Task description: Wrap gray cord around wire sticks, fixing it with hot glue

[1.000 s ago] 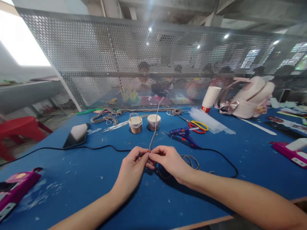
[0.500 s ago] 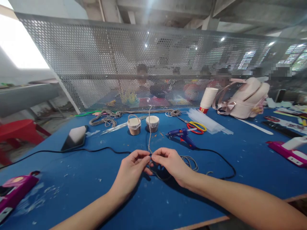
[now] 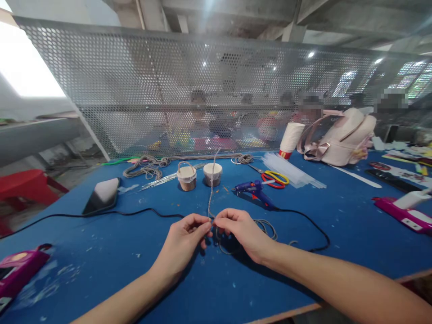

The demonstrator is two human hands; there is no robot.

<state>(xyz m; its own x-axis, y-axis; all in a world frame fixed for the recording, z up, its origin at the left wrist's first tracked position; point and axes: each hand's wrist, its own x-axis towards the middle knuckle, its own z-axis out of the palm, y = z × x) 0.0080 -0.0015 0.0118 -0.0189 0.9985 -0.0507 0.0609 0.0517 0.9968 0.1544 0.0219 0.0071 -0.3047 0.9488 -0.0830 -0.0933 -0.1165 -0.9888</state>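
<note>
A thin grey twisted cord (image 3: 210, 198) rises from between my fingertips and passes in front of a small cup. My left hand (image 3: 184, 245) pinches it with thumb and forefinger. Close against that pinch, my right hand (image 3: 245, 231) is also closed on the cord, its lower fingers curled under. More of the cord lies in loose loops (image 3: 268, 229) beside and beneath my right hand. Beyond my hands stand two small wrapped cups: the left cup (image 3: 187, 183) has an arched handle, while the right cup (image 3: 218, 177) shows no handle.
A blue glue gun (image 3: 254, 189) lies right of the cups, near red-and-yellow scissors (image 3: 276, 180) and clear glue sticks (image 3: 292, 171). Further out are a phone (image 3: 103, 195), a cord bundle (image 3: 145, 167), stacked paper cups (image 3: 292, 138), a pink backpack (image 3: 344, 139) and purple power strips (image 3: 401, 213).
The upper end of the cord leans further right and bends more. My left hand's lower fingers have shifted slightly, and both hands still pinch close together. The view has moved a little.
</note>
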